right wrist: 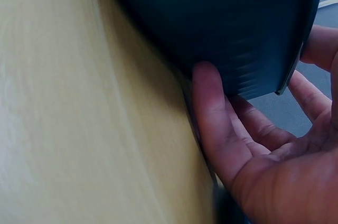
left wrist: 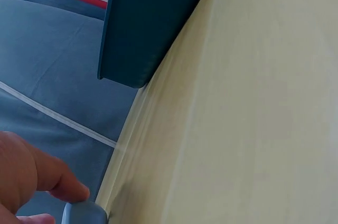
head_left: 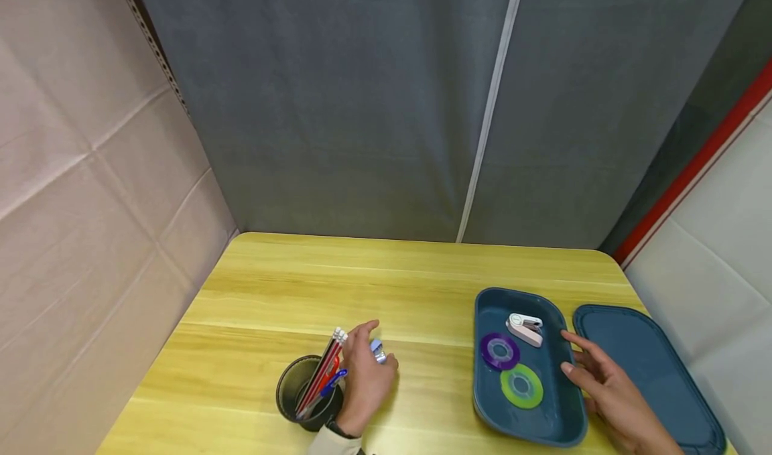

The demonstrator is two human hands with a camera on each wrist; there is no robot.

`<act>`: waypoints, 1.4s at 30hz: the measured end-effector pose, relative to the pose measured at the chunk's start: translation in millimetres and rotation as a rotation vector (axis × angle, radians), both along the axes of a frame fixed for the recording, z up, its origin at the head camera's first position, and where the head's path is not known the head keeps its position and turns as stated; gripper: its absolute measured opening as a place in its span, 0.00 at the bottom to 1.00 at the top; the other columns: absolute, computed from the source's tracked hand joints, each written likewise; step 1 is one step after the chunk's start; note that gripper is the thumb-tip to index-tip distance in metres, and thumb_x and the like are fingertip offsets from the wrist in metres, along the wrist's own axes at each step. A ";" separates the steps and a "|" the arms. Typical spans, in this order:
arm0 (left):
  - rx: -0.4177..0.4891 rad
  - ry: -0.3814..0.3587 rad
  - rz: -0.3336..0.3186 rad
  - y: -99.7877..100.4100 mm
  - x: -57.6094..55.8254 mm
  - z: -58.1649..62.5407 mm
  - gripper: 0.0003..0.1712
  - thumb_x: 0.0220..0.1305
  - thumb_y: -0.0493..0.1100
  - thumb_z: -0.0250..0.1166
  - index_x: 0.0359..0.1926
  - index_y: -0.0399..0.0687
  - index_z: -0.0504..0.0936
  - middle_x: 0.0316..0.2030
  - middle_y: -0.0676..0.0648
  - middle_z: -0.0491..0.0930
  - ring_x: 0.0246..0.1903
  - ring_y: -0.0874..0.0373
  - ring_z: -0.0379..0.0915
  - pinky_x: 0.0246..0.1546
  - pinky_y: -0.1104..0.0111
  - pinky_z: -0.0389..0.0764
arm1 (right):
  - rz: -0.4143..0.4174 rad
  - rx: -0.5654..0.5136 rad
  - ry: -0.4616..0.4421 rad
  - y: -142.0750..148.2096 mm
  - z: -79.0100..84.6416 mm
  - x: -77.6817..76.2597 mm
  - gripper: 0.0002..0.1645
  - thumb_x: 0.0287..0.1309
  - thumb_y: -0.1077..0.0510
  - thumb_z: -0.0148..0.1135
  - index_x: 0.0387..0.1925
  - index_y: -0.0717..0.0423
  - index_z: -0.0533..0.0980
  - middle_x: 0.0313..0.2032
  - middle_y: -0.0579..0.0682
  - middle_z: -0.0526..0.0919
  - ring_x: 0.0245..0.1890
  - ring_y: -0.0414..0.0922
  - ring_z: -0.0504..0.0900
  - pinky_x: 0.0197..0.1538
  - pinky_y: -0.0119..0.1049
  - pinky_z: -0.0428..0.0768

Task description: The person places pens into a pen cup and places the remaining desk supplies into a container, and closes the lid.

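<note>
In the head view my left hand [head_left: 369, 381] is beside the black pen cup [head_left: 293, 395], holding a small light-blue and silver item [head_left: 378, 351] between index finger and thumb. The left wrist view shows a fingertip on the rounded blue-grey end of that item [left wrist: 84, 214]; its kind is unclear. My right hand [head_left: 612, 391] grips the right side of a dark blue plastic box [head_left: 500, 418], thumb and index finger at its rim. Other fingers [right wrist: 211, 97] press the box's outer wall. Inside lie a white stapler [head_left: 525, 329], a purple tape roll [head_left: 500, 352] and a green tape roll [head_left: 521, 386].
Several pencils [head_left: 319, 378] and a blue pen [head_left: 333, 382] stand in the cup. A matching blue lid [head_left: 657, 374] lies right of the box, partly behind my right hand. The wooden table [head_left: 386, 274] ends at a grey curtain [head_left: 338, 106].
</note>
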State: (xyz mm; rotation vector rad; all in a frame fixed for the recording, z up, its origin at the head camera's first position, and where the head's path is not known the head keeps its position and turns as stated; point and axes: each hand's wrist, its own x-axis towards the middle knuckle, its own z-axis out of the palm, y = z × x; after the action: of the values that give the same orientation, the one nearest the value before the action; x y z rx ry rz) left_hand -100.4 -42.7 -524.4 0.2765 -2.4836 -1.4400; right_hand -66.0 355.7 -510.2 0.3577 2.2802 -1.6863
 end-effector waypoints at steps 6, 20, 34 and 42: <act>0.027 -0.046 -0.043 -0.4 -0.3 -2.8 0.41 0.45 0.37 0.85 0.63 0.44 0.81 0.64 0.37 0.73 0.53 0.46 0.76 0.53 0.50 0.82 | -0.004 0.002 0.000 -0.5 -0.6 0.1 0.43 0.77 0.42 0.60 0.83 0.36 0.52 0.71 0.58 0.63 0.49 0.37 0.77 0.30 0.41 0.77; -0.013 0.016 -0.129 -1.7 -1.6 -6.5 0.34 0.42 0.39 0.87 0.54 0.38 0.88 0.62 0.40 0.78 0.60 0.40 0.78 0.63 0.47 0.79 | 0.007 -0.014 -0.020 1.5 -0.7 0.1 0.44 0.79 0.41 0.57 0.85 0.36 0.48 0.79 0.64 0.52 0.51 0.31 0.74 0.30 0.40 0.77; -0.042 0.031 -0.227 -0.5 0.5 -6.5 0.26 0.53 0.29 0.79 0.55 0.34 0.86 0.56 0.40 0.83 0.53 0.47 0.84 0.53 0.60 0.87 | 0.007 -0.003 -0.021 0.4 1.6 -0.9 0.46 0.78 0.39 0.58 0.85 0.36 0.48 0.80 0.64 0.50 0.51 0.28 0.72 0.32 0.40 0.78; -0.053 0.015 -0.244 -0.4 0.3 -4.3 0.24 0.58 0.34 0.78 0.56 0.37 0.86 0.50 0.41 0.87 0.49 0.50 0.84 0.49 0.61 0.85 | 0.004 0.004 -0.014 0.7 0.3 -1.4 0.45 0.79 0.42 0.57 0.85 0.39 0.47 0.79 0.63 0.51 0.50 0.32 0.74 0.30 0.40 0.76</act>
State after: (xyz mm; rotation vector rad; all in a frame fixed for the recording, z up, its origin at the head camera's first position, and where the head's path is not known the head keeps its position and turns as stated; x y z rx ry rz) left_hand -100.1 -43.1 -528.7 -0.0507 -2.6110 -1.4545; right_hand -67.4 356.4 -510.0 0.3641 2.2735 -1.6722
